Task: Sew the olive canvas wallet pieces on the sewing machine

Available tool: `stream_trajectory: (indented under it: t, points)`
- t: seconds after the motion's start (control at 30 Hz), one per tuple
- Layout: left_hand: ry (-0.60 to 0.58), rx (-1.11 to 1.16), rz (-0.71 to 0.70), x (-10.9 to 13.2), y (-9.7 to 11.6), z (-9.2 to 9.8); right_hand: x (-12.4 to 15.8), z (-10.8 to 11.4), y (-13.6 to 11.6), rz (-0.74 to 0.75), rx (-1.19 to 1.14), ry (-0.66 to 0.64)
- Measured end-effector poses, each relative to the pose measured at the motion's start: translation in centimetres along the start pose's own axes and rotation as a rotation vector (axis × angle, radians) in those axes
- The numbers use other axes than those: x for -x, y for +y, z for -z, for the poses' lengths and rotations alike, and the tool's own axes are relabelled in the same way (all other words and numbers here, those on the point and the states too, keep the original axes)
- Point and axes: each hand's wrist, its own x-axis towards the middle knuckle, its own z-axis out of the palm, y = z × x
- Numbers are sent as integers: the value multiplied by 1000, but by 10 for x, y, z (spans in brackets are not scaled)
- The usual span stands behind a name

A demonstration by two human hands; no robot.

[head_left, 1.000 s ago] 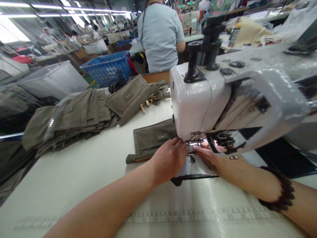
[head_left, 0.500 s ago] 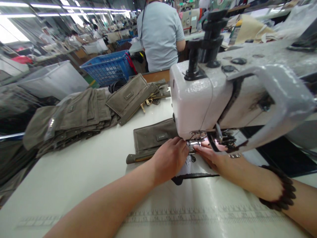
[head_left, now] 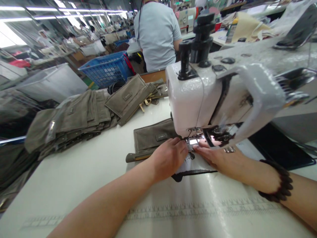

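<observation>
Plainly, the olive pouch bears a dark label.

Your head-worn camera looks forward and down across the white worktable, your left hand and right hand near mid-frame, the sewing machine close at right, the blue plastic basket and ceiling lights farther off.

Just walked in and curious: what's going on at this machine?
Someone is working at a sewing machine. The left hand is at the right end of an olive pouch, the right hand just opposite; exactly what they hold is hidden. More olive pieces lie on the table farther left.
</observation>
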Motion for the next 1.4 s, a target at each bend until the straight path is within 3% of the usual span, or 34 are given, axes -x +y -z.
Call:
stream_trajectory:
  t: [0.27, 0.5, 0.57, 0.63, 0.7, 0.77, 0.9, 1.03, 1.13, 1.3, 1.4]
  points:
    - [15, 14, 15, -2, -3, -2, -1, -2, 0, -22, 59, 46]
    - [101, 69, 32, 0, -3, -2, -2, 7, 3, -103, -43, 8]
    - [46, 37, -40, 8, 2, 4, 1, 11, 3, -20, -115, 38]
    - [11, -9, -87, 19, 11, 11, 6, 16, 3, 185, -212, 46]
    - [30, -21, -61, 32, 23, 18, 10, 20, 0, 371, -296, 35]
    - [64, 24, -40, 42, 35, 23, 12, 23, -4, 456, -350, 8]
    - [86, 110, -37, 55, 57, 26, 13, 25, -9, 526, -409, -48]
    - [172, 151, -5, 62, 64, 26, 14, 28, -11, 596, -429, -49]
    - [230, 180, 23, 67, 65, 25, 15, 29, -11, 583, -446, -42]
    - [359, 188, -14, 74, 70, 24, 16, 26, -17, 559, -481, -202]
    - [357, 124, -59, 77, 73, 26, 18, 23, -25, 514, -368, -150]
